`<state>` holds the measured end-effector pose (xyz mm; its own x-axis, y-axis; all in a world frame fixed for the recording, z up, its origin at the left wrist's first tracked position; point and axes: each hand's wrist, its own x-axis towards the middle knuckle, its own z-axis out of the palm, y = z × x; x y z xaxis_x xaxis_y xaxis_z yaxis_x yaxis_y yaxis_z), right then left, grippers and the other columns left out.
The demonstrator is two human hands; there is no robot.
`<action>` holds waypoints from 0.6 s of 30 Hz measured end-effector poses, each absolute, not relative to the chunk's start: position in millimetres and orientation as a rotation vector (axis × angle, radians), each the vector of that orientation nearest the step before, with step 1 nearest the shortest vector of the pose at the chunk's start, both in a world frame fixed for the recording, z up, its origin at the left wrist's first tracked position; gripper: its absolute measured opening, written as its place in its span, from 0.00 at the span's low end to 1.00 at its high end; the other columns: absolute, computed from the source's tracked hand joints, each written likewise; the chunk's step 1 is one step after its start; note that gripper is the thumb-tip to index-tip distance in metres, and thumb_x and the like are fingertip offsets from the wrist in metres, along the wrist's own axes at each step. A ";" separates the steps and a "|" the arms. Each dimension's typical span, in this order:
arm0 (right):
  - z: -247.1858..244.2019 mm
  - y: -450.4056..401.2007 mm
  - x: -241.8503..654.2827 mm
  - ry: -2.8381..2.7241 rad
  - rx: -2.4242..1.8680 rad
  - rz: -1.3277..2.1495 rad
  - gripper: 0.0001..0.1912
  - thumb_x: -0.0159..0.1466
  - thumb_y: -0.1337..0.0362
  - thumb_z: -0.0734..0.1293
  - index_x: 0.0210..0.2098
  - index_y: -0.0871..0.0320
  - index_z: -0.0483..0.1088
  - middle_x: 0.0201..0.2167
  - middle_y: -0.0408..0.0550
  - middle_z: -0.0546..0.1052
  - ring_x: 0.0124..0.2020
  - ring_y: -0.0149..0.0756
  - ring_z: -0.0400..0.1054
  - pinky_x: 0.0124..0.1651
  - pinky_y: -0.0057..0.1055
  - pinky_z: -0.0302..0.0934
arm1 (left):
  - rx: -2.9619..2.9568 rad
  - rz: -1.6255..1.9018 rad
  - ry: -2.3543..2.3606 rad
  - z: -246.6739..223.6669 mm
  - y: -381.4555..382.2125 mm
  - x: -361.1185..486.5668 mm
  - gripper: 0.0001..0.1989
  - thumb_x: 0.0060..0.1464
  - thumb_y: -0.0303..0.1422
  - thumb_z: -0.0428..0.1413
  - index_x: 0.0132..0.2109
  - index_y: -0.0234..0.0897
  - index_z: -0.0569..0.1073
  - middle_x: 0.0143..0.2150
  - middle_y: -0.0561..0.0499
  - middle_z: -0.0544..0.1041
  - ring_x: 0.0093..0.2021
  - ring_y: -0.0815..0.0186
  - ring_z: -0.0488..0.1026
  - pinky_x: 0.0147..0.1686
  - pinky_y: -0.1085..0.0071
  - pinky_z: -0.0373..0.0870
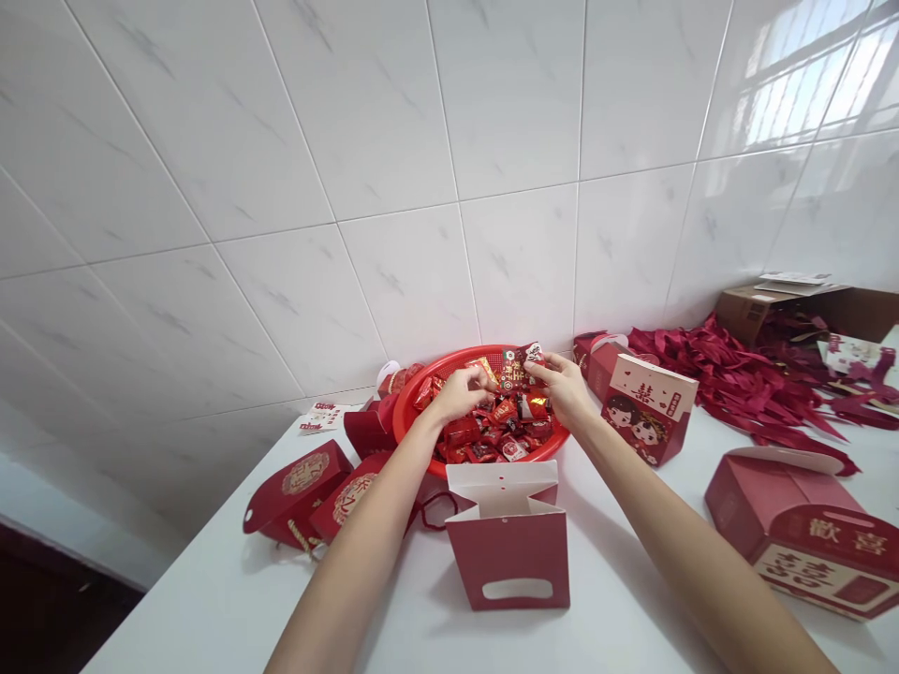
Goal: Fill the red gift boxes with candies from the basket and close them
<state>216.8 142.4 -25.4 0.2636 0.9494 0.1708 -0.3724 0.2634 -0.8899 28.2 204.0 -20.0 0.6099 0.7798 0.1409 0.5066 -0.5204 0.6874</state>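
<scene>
Wrapped packets (484,435), crinkled and glossy red with gold flashes, fill a rounded red plastic basket (402,432) with perforated walls, at the far middle. Nearer stands an open, angular dark-red card box (516,566). The smooth white table (611,580) meets a shiny, grey-veined tile wall (393,103). The right hand (566,384) pinches a patterned packet (517,368) over the basket; the left hand (462,393), fingers drawn narrow, meets a gold-red packet (486,372), though I cannot tell whether it grips.
</scene>
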 end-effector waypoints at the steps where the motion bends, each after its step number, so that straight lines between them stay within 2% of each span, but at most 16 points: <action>1: -25.6 142.8 217.2 -0.830 -0.845 1.043 0.17 0.42 0.59 0.78 0.28 0.55 0.74 0.30 0.42 0.80 0.31 0.35 0.73 0.32 0.29 0.67 | 2.259 0.518 1.029 -21.9 203.7 28.9 0.11 0.64 0.36 0.59 0.48 0.33 0.75 0.47 0.47 0.78 0.44 0.62 0.78 0.46 0.59 0.77; 7: -25.4 142.1 217.0 -0.802 -0.851 1.048 0.17 0.42 0.60 0.78 0.29 0.55 0.72 0.27 0.42 0.79 0.28 0.35 0.72 0.30 0.30 0.68 | 2.409 0.156 1.069 -31.2 196.4 43.2 0.14 0.62 0.35 0.61 0.52 0.35 0.75 0.53 0.45 0.77 0.51 0.57 0.76 0.52 0.53 0.74; 11: -24.2 140.6 216.2 -0.810 -0.842 1.063 0.17 0.42 0.59 0.78 0.28 0.55 0.72 0.28 0.42 0.79 0.28 0.35 0.72 0.31 0.32 0.69 | 2.450 0.037 1.068 -35.1 192.7 54.6 0.10 0.63 0.36 0.60 0.47 0.35 0.76 0.47 0.48 0.79 0.46 0.60 0.77 0.48 0.57 0.76; 15: -24.0 140.7 215.8 -0.806 -0.833 1.070 0.18 0.41 0.59 0.79 0.29 0.55 0.72 0.28 0.42 0.78 0.28 0.35 0.72 0.30 0.31 0.68 | 2.432 0.066 1.072 -33.1 193.3 54.3 0.10 0.63 0.37 0.60 0.44 0.33 0.76 0.43 0.49 0.79 0.42 0.63 0.78 0.44 0.61 0.77; 18: -24.3 141.4 216.0 -0.799 -0.827 1.064 0.19 0.40 0.58 0.79 0.28 0.56 0.72 0.26 0.41 0.77 0.26 0.34 0.70 0.28 0.30 0.66 | 2.389 0.257 1.113 -24.8 195.6 48.4 0.10 0.63 0.37 0.60 0.44 0.33 0.76 0.43 0.49 0.79 0.42 0.63 0.78 0.45 0.60 0.77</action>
